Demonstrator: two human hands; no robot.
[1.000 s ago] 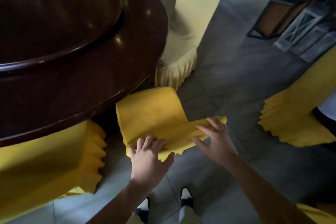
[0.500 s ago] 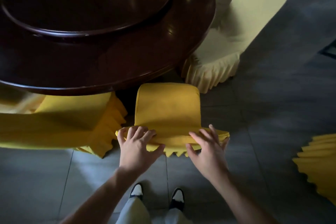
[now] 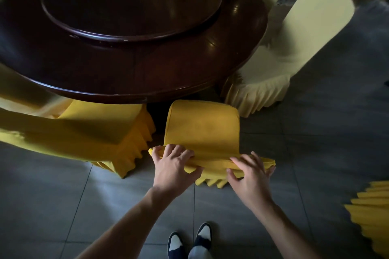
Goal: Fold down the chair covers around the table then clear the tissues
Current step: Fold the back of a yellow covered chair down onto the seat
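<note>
The yellow chair cover point(image 3: 202, 128) sits on the chair tucked against the near rim of the round dark wooden table point(image 3: 147, 73), directly ahead of the person and below the head camera. Its rolled-up skirt forms a long bunched band running left to right across the chair's back edge — that band is what the coming move turns on. The left hand point(image 3: 174, 167) grasps the band's left end, fingers curled over the top and thumb beneath; the right hand point(image 3: 251, 176) grasps the right end the same way, fingers over the fold. Both hands are already on the fabric, one at each end, neither nearer than the other. The pleated hem point(image 3: 212, 183) peeks out below, between them. Judging by this, the fold has to go downward and toward the person — a pull with both hands together, so the skirt drops evenly to the tiled floor point(image 3: 105, 206).
</note>
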